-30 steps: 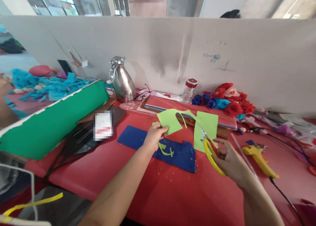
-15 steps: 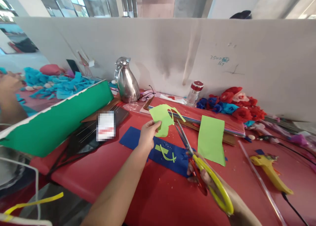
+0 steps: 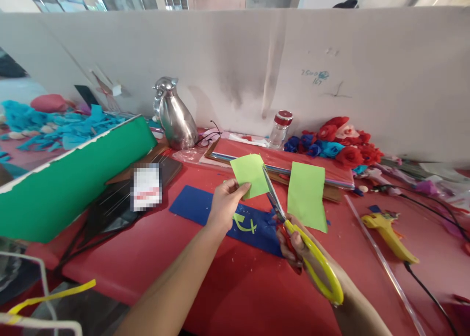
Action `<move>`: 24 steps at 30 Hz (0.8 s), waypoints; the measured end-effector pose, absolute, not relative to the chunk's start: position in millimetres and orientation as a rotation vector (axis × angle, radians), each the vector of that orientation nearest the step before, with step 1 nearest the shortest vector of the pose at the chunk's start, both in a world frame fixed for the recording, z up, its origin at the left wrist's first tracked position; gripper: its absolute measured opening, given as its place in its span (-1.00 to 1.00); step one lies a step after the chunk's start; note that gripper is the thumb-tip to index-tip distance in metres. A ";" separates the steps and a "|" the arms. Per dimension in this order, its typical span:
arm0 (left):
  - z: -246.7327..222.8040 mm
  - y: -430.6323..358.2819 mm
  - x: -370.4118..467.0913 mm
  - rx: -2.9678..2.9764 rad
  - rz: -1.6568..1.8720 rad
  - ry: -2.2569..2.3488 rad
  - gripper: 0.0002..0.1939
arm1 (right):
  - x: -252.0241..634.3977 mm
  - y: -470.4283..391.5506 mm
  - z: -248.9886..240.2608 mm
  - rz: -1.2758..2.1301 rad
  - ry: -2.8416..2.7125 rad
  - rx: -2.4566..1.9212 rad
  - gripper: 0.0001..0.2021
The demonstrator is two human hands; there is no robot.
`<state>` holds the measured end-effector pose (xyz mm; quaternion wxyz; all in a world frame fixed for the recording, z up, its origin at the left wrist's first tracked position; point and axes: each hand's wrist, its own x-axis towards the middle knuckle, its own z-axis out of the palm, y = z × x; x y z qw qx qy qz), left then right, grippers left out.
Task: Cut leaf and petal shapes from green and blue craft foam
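Observation:
A piece of light green paper (image 3: 253, 175) is pinched between the thumb and fingers of my left hand (image 3: 224, 201). My right hand (image 3: 293, 240) grips scissors (image 3: 316, 262) with a yellow and a red handle; their blade tips touch the right edge of the held paper. Below lies a dark blue strip (image 3: 194, 204) with thin green offcuts (image 3: 244, 224) on it. A larger green sheet (image 3: 306, 194) rests on the red table (image 3: 235, 287), right of the blades.
A steel jug (image 3: 178, 116), a lidded glass jar (image 3: 281, 129) and red and blue flowers (image 3: 340, 143) stand along the wall. A green board (image 3: 81, 179) and a black bag (image 3: 113, 209) are at left, a yellow glue gun (image 3: 391, 235) at right.
The held green paper now shows a straighter outline, and the curved strip at its right is gone from it. The scissors' blades have come closer together. The view has shifted slightly to the right.

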<state>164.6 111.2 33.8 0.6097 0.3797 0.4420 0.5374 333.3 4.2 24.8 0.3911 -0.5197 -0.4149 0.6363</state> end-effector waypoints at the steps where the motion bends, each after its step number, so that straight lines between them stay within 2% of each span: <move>1: 33.7 111.1 164.4 0.870 1.234 1.018 -0.70 | 333.2 4.5 24.8 1.609 -1.056 -1.328 -0.33; 16: 32.1 114.4 160.9 0.853 1.237 0.980 -0.65 | 324.2 6.5 31.1 1.461 -1.048 -1.427 -0.38; 24: 34.7 114.4 161.8 0.863 1.245 0.907 -0.61 | 320.7 8.5 34.1 1.488 -1.085 -1.447 -0.38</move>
